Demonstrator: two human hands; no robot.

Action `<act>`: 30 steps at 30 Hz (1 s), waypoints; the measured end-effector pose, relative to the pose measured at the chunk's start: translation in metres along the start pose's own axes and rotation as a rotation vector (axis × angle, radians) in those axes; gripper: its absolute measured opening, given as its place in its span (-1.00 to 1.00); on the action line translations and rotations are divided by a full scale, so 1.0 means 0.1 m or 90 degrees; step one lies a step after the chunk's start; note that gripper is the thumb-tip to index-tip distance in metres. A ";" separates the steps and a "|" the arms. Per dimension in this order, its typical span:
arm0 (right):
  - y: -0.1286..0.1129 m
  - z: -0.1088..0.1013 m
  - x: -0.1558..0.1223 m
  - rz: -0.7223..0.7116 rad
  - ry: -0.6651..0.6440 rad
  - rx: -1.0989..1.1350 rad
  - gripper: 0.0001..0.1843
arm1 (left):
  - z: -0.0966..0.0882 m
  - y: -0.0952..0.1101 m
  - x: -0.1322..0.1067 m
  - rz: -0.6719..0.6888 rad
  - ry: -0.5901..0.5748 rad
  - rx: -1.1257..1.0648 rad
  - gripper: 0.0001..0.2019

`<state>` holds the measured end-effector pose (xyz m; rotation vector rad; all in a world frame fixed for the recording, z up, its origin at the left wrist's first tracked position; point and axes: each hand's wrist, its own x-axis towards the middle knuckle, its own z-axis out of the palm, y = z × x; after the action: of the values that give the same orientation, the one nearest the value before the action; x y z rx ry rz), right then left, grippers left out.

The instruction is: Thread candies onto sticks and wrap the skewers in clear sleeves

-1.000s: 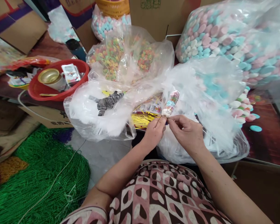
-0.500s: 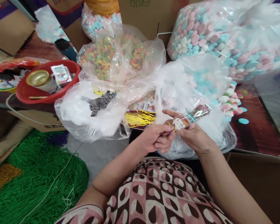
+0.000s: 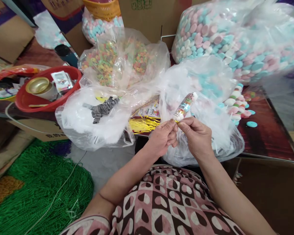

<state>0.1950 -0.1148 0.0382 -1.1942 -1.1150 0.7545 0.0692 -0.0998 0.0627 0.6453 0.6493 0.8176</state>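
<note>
A slim clear packet with coloured print [image 3: 183, 107] points up and away from me, white pieces showing at its lower end. My left hand [image 3: 161, 137] is closed, pinching the packet's gathered neck between thumb and finger. Close beside it, my right hand [image 3: 198, 135] is closed too, its fingertips on a small yellow twist tie [image 3: 177, 121] at the neck. The packet's end is hidden inside the left fingers. Left of the hands lies a pile of yellow twist ties [image 3: 144, 125], with flat printed packets [image 3: 150, 110] behind it.
A clear bag holds grey-striped strips [image 3: 105, 107]. Behind stand bags of ring candies [image 3: 105, 62] and pastel marshmallows [image 3: 198, 36]. Loose marshmallow sticks [image 3: 237, 104] lie right. A red basin [image 3: 21, 101] stands left; green cords [image 3: 51, 189] heap below.
The packet has swung from pointing right to standing more upright. My right hand has let go of its side and now pinches at the neck beside the left fingers.
</note>
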 end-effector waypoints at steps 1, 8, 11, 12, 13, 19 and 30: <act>0.00 0.00 -0.01 -0.012 0.002 -0.016 -0.90 | -0.01 -0.02 0.02 0.025 0.013 0.034 -0.55; 0.02 -0.04 -0.01 0.090 -0.036 0.013 -0.84 | -0.17 -0.07 0.07 0.287 0.147 0.583 -0.64; -0.08 -0.03 -0.01 0.150 -0.048 -0.001 -0.82 | -0.19 -0.05 0.05 0.288 0.128 0.626 -0.66; -0.13 -0.02 -0.01 0.162 -0.052 -0.002 -0.82 | -0.19 -0.04 0.05 0.280 0.112 0.611 -0.67; -0.17 -0.01 -0.01 0.168 -0.056 0.002 -0.82 | -0.19 -0.04 0.04 0.273 0.095 0.585 -0.69; -0.26 0.04 -0.04 0.193 -0.097 0.060 -0.77 | -0.15 0.07 0.05 0.203 -0.048 0.190 -0.66; -0.47 -0.04 0.05 0.074 0.046 -0.005 -0.87 | 0.01 0.34 -0.28 0.269 -0.145 0.480 -0.41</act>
<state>0.1962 -0.1233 0.0848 -1.2908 -0.9967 0.7899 0.0408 -0.1049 0.0957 1.5786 0.6134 0.8602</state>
